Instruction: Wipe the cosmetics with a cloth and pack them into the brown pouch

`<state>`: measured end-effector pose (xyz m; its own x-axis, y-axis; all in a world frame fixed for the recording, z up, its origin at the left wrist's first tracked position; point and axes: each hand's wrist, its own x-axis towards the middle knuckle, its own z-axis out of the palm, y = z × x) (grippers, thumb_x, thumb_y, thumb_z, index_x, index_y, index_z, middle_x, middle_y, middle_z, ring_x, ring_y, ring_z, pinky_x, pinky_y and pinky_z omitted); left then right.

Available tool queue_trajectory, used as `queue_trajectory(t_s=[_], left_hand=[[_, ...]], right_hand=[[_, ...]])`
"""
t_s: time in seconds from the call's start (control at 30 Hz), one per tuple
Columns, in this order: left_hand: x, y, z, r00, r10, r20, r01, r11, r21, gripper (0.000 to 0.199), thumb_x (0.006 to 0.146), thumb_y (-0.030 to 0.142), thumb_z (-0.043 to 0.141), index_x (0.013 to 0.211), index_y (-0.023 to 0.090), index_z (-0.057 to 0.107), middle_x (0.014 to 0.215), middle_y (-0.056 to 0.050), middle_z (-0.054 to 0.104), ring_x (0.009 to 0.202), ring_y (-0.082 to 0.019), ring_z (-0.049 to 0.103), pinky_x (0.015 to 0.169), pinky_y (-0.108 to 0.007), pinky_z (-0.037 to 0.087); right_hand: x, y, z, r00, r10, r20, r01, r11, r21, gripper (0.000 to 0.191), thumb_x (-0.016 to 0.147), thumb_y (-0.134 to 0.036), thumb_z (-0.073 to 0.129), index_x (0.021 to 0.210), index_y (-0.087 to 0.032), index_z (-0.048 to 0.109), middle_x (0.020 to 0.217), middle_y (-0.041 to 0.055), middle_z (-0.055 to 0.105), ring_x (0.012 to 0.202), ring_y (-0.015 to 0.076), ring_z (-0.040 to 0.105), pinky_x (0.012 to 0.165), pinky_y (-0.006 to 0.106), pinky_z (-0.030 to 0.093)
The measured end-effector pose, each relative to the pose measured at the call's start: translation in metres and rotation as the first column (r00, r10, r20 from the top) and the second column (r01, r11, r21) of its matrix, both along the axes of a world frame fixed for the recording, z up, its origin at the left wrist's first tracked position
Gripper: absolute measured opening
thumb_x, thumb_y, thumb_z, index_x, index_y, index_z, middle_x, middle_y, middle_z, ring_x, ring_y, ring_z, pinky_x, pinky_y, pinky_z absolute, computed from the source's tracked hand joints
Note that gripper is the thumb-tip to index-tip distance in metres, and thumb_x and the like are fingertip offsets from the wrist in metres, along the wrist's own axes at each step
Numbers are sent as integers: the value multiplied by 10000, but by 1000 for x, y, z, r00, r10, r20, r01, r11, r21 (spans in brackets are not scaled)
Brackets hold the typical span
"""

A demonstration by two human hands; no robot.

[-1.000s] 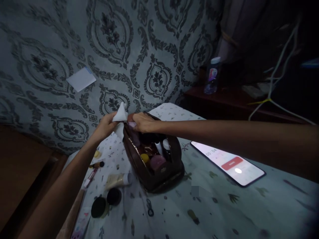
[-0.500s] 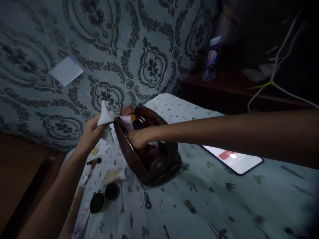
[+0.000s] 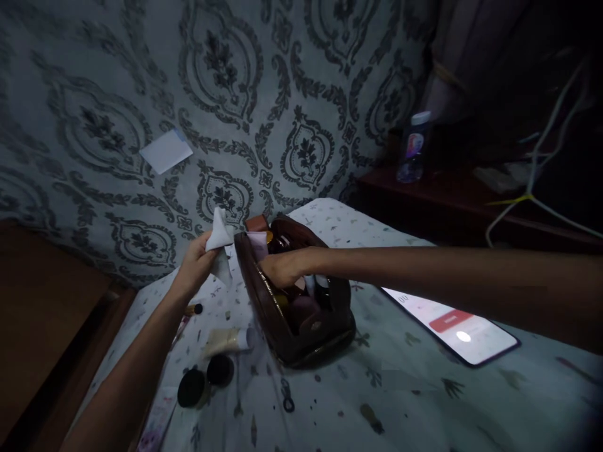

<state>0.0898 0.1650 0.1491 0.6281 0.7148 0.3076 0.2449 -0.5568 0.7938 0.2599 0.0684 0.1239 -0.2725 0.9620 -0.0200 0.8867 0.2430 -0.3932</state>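
Observation:
My left hand [image 3: 196, 263] is closed around a crumpled white wipe or tissue [image 3: 220, 232], held up just left of a brown zippered toiletry bag [image 3: 277, 314]. The bag sits unzipped on the patterned sheet. Inside it, my right hand [image 3: 282, 269] reaches down near the left wall; its fingertips are hidden, so any grip there cannot be made out. A pale tube [image 3: 257, 243] with an orange-capped item beside it stands at the bag's far end. Other bottles and containers fill the bag, partly covered by my wrist.
Left of the bag lie a beige tube [image 3: 223, 342], two dark-lidded jars [image 3: 191, 388] and a small black-ended stick [image 3: 194, 309]. A lit phone [image 3: 464, 333] rests under my right forearm. A clear bottle [image 3: 412, 150] stands on a dark red table [image 3: 438, 198] by a white cable.
The view has shifted, so the whole scene sits further right and lower. My right hand is still in the bag, and my left hand keeps the white wipe or tissue.

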Motion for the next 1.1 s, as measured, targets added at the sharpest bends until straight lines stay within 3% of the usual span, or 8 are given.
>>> queue_trajectory(t_s=[0.13, 0.23, 0.33, 0.47, 0.63, 0.77, 0.93, 1.1], left_hand=[[-23, -9, -3, 996, 73, 52, -70, 996, -55, 305, 704, 405, 652, 862, 144, 672, 784, -51, 699, 734, -203, 635, 620, -260, 465], [-46, -26, -11, 990, 112, 91, -92, 976, -199, 385, 714, 373, 658, 1047, 182, 617, 875, -43, 709, 710, -204, 676, 550, -245, 457], [-71, -51, -24, 982, 152, 114, -115, 952, -285, 546, 687, 282, 664, 1216, 226, 540, 929, -24, 702, 656, -185, 691, 512, -225, 441], [-102, -88, -46, 974, 223, 33, -197, 911, -363, 617, 675, 282, 646, 1271, 172, 529, 751, -17, 707, 551, -168, 630, 450, -209, 377], [-131, -123, -61, 970, 241, -34, -230, 866, -443, 602, 704, 292, 621, 1277, 123, 556, 623, -19, 697, 502, -163, 563, 473, -228, 374], [-142, -128, -63, 970, 236, -53, -236, 874, -425, 513, 727, 326, 627, 1194, 115, 614, 651, -28, 712, 494, -147, 523, 513, -240, 385], [-143, -121, -72, 989, 146, -17, -142, 916, -377, 277, 768, 321, 594, 951, 138, 693, 685, -43, 716, 640, -189, 606, 625, -260, 424], [-149, -124, -78, 998, 56, 13, -48, 939, -341, 215, 753, 229, 537, 859, 166, 713, 746, -41, 709, 823, -226, 629, 817, -297, 434]], right_hand=[[18, -3, 25, 997, -12, 82, 13, 1000, -20, 194, 719, 12, 603, 816, -95, 733, 753, 55, 712, 689, 142, 629, 568, 206, 404], [29, 1, 37, 992, -101, 78, 97, 994, 47, 260, 750, -18, 563, 905, -120, 747, 805, 42, 721, 774, 155, 651, 602, 197, 397], [32, 6, 39, 966, -255, 44, 247, 959, 141, 258, 822, -114, 552, 1005, -130, 734, 935, 65, 731, 885, 188, 665, 646, 203, 411], [21, 14, 35, 924, -383, 4, 372, 900, 225, 278, 885, -239, 562, 1093, -106, 691, 1076, 129, 708, 962, 230, 657, 682, 229, 428], [1, 21, 32, 898, -440, -21, 431, 869, 242, 177, 862, -237, 612, 942, -129, 727, 961, 111, 725, 885, 213, 663, 636, 222, 409], [-4, 24, 29, 889, -457, -34, 451, 862, 229, 107, 836, -171, 635, 872, -139, 730, 893, 78, 729, 860, 187, 660, 630, 212, 409], [-3, 33, 29, 871, -491, -25, 486, 854, 185, 146, 894, -262, 629, 886, -129, 691, 889, 38, 713, 819, 154, 654, 716, 273, 497], [-2, 40, 29, 859, -511, -2, 504, 846, 175, 177, 896, -262, 609, 927, -129, 721, 968, 89, 728, 902, 179, 658, 702, 242, 462]])
